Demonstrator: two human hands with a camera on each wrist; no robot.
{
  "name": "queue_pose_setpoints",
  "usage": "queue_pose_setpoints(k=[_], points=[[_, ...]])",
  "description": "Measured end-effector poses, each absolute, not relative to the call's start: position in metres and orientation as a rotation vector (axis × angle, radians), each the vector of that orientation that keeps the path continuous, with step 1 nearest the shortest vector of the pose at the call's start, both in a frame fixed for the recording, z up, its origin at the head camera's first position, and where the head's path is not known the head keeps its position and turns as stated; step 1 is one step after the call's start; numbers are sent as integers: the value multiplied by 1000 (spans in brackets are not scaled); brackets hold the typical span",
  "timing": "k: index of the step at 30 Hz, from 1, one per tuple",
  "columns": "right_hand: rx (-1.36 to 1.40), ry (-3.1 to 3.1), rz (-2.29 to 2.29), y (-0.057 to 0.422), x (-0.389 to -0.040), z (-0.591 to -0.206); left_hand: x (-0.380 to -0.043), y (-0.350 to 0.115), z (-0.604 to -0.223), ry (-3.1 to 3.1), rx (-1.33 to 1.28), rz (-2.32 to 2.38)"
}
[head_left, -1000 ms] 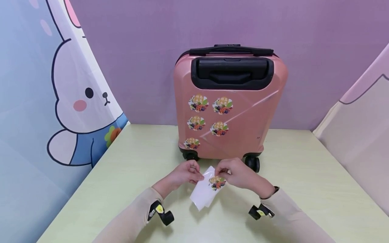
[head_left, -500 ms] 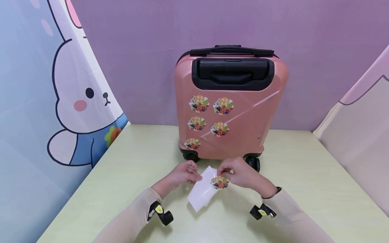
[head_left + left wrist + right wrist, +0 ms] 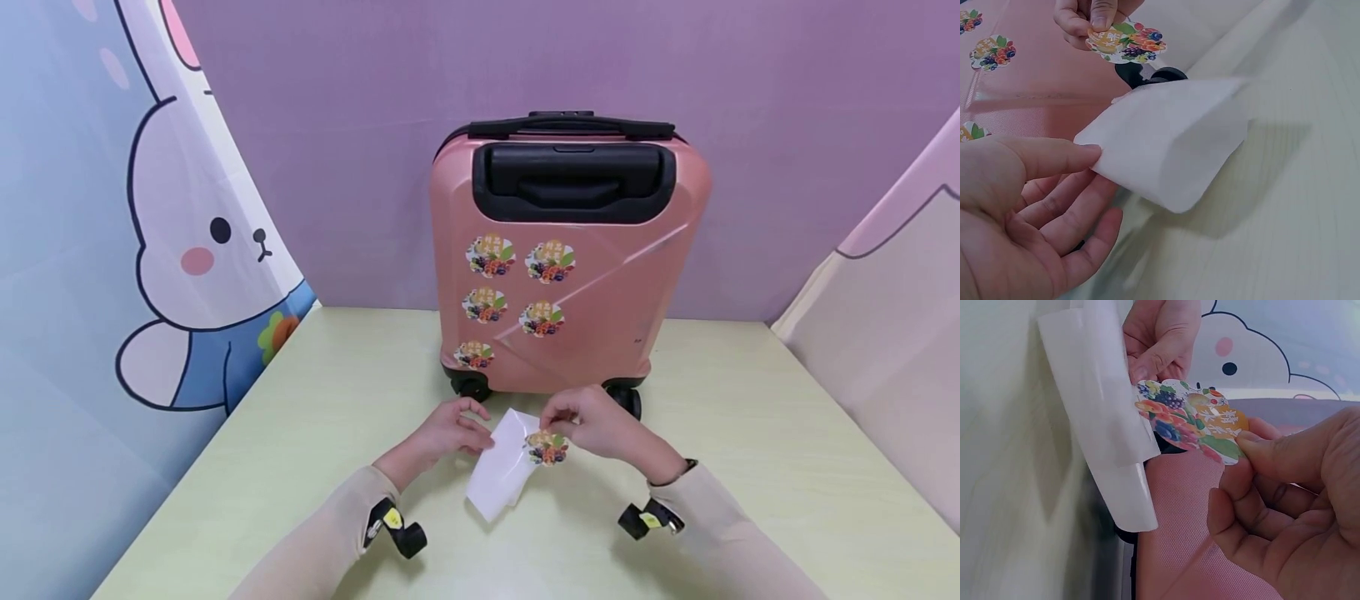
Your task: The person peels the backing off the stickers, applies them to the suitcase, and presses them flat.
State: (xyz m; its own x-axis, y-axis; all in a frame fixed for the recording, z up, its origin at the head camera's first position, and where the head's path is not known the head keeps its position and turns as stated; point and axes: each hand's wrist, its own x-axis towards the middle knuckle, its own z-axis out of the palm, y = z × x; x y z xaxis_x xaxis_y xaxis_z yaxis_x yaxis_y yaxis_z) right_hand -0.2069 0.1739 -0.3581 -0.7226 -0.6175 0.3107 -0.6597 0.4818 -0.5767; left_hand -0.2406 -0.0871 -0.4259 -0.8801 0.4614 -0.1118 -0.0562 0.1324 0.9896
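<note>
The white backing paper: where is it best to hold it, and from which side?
Probably pinch the backing paper at its upper left edge, from the left, as the left hand does. It curls and hangs free below, and the right hand has the sticker on the right.

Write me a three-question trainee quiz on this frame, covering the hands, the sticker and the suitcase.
1. True or false: the fruit sticker is pinched by the right hand.
2. What does the left hand hold? A) a suitcase wheel B) the white backing sheet C) nothing
3. How many fruit stickers are already stuck on the pink suitcase?

Key
1. True: thumb and fingers pinch its edge, and only a small part of it overlaps the sheet.
2. B: the fingers pinch the sheet's corner.
3. Five: two rows of two, and one below at the left.
</note>
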Motion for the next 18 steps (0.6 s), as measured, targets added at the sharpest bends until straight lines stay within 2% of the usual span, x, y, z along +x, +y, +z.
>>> queue_pose_setpoints(k=[18], points=[[992,-2651,1191,184,-205,-355,-238,-92,-431,2045,405,1762]])
